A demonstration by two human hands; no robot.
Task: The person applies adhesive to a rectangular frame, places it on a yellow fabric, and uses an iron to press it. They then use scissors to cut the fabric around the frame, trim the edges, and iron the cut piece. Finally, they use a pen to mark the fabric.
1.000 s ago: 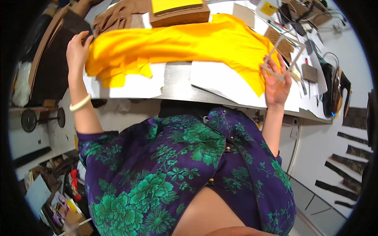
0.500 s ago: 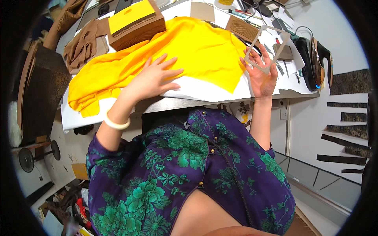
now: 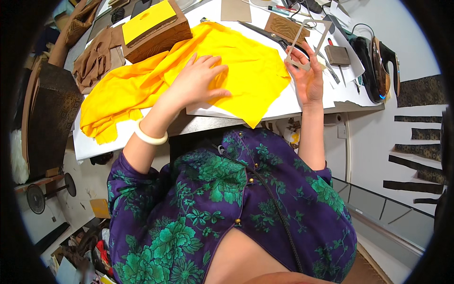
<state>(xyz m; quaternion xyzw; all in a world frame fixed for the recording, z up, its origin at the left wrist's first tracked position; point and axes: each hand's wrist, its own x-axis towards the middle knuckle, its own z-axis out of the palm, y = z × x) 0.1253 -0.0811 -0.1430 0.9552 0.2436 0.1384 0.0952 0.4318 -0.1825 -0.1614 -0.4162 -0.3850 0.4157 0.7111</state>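
Yellow cloth [image 3: 250, 71] lies over white paper on the table, its left part rumpled and one corner pointing at the front edge. My left hand [image 3: 201, 80] rests on it with the fingers spread, holding nothing. Raised at the cloth's right side, my right hand [image 3: 306, 78] grips a thin, greyish rectangular frame [image 3: 323, 40] by its lower end. Black-handled scissors [image 3: 274, 37] lie just behind the cloth, partly hidden by my right hand.
A brown patterned box [image 3: 161, 40] topped with a yellow piece [image 3: 149, 21] stands behind the cloth. Brown fabric [image 3: 97, 61] lies to its left. At the right are a small grey-brown block [image 3: 337, 55] and a dark iron [image 3: 373, 71] with a blue light.
The yellow cloth has shifted and turned, its corner now nearer the front edge, uncovering the scissors. My left hand has moved slightly right; my right hand and the frame have moved left.
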